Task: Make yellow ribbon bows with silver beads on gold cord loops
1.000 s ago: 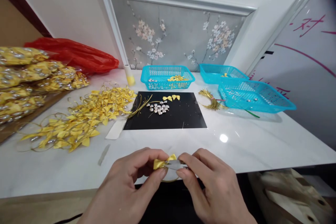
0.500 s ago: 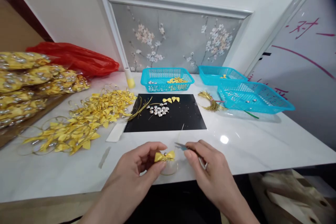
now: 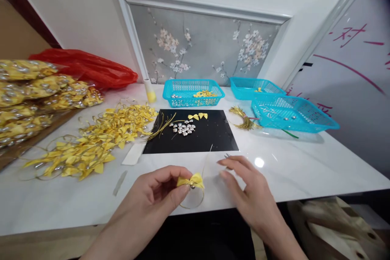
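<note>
Basket (image 3: 184, 84) holds yellow pieces (image 3: 205, 94), perhaps beads (image 3: 174, 96); left hand (image 3: 154, 191) pinches bow (image 3: 196, 179); right hand (image 3: 250, 185) parted.

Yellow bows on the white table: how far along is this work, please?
Looks done: the left-side pile of bows with cords. In hand: the left hand holds one bow with a bead and a cord loop; the right hand has a mostly hidden metal tool. Apparently left: loose bows, silver beads and cords on the black mat.
</note>
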`<action>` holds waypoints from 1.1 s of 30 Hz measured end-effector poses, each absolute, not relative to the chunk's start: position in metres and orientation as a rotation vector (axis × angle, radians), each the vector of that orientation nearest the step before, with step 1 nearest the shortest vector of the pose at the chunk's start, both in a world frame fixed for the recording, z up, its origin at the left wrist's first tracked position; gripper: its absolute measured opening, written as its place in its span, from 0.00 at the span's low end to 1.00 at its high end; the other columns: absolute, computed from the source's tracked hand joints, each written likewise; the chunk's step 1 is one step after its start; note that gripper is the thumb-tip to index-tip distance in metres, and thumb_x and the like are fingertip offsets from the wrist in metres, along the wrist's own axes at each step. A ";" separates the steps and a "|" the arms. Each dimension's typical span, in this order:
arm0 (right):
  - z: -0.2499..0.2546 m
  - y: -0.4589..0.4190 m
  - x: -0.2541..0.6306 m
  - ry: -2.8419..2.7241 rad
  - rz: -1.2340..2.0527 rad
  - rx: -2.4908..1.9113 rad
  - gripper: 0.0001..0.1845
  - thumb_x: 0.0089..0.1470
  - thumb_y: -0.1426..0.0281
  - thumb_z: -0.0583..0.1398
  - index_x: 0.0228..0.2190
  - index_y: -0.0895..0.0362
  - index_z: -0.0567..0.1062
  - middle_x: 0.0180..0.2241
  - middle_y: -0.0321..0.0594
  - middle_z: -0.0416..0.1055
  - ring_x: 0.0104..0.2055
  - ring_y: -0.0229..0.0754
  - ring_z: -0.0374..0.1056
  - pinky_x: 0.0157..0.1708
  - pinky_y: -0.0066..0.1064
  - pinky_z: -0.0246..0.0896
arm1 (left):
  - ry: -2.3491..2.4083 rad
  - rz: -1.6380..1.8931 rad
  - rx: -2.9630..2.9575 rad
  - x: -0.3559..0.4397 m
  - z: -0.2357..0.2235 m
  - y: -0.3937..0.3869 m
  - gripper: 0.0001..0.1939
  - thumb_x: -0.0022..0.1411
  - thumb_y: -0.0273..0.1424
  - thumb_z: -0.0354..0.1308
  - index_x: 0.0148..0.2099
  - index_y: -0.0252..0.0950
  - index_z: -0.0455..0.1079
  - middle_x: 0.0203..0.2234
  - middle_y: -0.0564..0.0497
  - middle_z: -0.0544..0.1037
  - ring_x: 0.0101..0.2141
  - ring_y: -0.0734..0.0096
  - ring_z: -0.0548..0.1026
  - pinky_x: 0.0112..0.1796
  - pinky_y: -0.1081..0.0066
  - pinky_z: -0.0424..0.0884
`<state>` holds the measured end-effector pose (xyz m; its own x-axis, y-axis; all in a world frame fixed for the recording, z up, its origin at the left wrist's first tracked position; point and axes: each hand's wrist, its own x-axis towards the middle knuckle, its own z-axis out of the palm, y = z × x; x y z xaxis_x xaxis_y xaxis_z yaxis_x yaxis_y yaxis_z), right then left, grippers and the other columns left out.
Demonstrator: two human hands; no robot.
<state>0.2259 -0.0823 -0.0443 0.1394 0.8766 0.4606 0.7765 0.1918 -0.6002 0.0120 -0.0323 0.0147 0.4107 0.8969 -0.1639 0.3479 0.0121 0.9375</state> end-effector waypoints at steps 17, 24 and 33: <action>-0.030 -0.083 0.176 -1.239 0.812 -1.156 0.09 0.64 0.66 0.55 0.34 0.56 0.70 0.27 0.34 0.64 0.28 0.36 0.60 0.28 0.26 0.59 | 1.061 0.770 1.258 0.014 0.006 -0.035 0.07 0.59 0.36 0.65 0.35 0.38 0.74 0.28 0.55 0.74 0.31 0.73 0.69 0.34 0.76 0.66; -0.023 -0.078 0.175 -1.281 0.938 -1.129 0.12 0.62 0.65 0.58 0.28 0.56 0.69 0.24 0.31 0.62 0.26 0.34 0.58 0.24 0.24 0.55 | 1.003 0.713 1.299 0.018 0.008 -0.039 0.08 0.63 0.35 0.61 0.34 0.38 0.72 0.27 0.56 0.72 0.30 0.73 0.69 0.33 0.76 0.66; -0.044 -0.092 0.167 -1.433 0.621 -1.142 0.08 0.63 0.72 0.54 0.32 0.55 0.70 0.27 0.33 0.66 0.27 0.35 0.63 0.26 0.25 0.59 | 1.095 0.819 1.502 0.023 0.011 -0.043 0.07 0.61 0.34 0.58 0.33 0.39 0.74 0.26 0.55 0.76 0.30 0.70 0.73 0.33 0.74 0.70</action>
